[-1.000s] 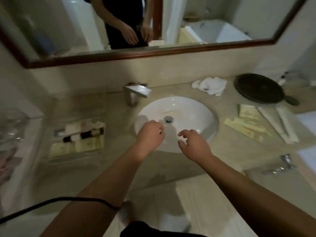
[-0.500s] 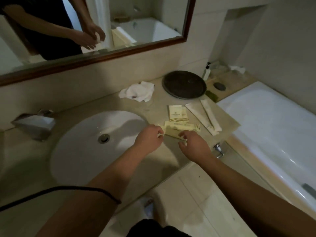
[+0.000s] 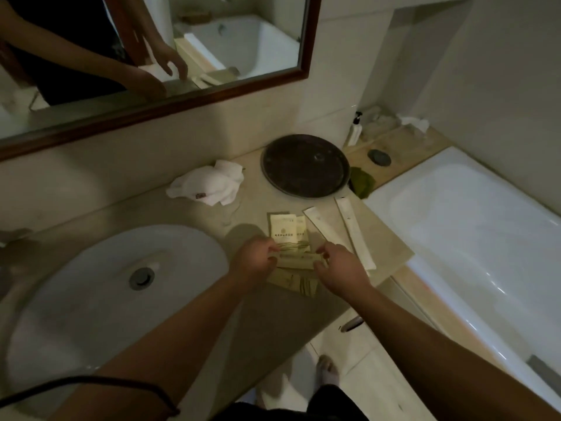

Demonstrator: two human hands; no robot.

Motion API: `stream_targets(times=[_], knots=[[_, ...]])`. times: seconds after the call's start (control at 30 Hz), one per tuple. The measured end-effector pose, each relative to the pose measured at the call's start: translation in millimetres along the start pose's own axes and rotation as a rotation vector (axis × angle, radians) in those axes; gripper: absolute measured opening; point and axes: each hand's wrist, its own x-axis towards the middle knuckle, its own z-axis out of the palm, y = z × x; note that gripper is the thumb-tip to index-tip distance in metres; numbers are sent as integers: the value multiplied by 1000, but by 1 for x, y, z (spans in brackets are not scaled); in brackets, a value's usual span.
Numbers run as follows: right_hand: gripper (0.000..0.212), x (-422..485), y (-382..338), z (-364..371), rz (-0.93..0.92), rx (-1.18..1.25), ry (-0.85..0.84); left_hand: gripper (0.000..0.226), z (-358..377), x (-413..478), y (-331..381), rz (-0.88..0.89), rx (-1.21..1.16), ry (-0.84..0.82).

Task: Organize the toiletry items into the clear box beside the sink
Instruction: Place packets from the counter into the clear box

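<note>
Bathtub [image 3: 473,238] fills the right side, white sink [image 3: 100,287] on my left w/ counter [image 3: 194,214] btwn them. Dark round tray [image 3: 305,165] at the back, crumpled white towel [image 3: 209,185] beside it. Two long white sachets [image 3: 352,226] lie right of the yellow toiletry packets [image 3: 287,230]. My left hand [image 3: 255,264] & right hand [image 3: 341,270] each pinch one end of a long yellow packet [image 3: 299,259] over the pile. Clear box not in shot.

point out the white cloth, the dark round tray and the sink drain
white cloth [image 3: 209,185], head view, middle of the crumpled fabric
dark round tray [image 3: 303,165], head view, bare centre of its flat surface
sink drain [image 3: 141,278], head view, centre of the metal plug
</note>
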Motion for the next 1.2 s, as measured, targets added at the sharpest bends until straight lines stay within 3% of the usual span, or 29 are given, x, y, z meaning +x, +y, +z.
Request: stream_targets(times=[0.1,0.2,0.3,0.4,0.47,0.57,0.77,0.93,1.07,1.2], knots=[[31,23,1,-3,-23,49,-41,28,0,18,11,-126,-108,93],[34,49,4,-11,-46,95,-135,58,5,43,19,-253,-178,160],[39,77,8,-16,-54,126,-226,79,16,64,30,-382,-153,134],[44,95,9,-19,-86,110,-337,86,30,80,39,-500,-71,123],[38,102,5,-22,-138,143,-387,81,35,86,44,-555,-46,156],[33,117,1,-13,-154,280,-450,56,35,95,49,-586,-111,167],[26,138,-1,-2,82,428,-571,36,20,91,49,-645,-306,198],[37,140,-15,-4,34,361,-534,30,10,81,43,-680,-323,178],[33,132,-33,-11,-2,385,-427,21,-14,65,39,-625,-587,335],[31,102,-83,-7,-64,398,-395,28,-55,13,15,-565,-798,468]])
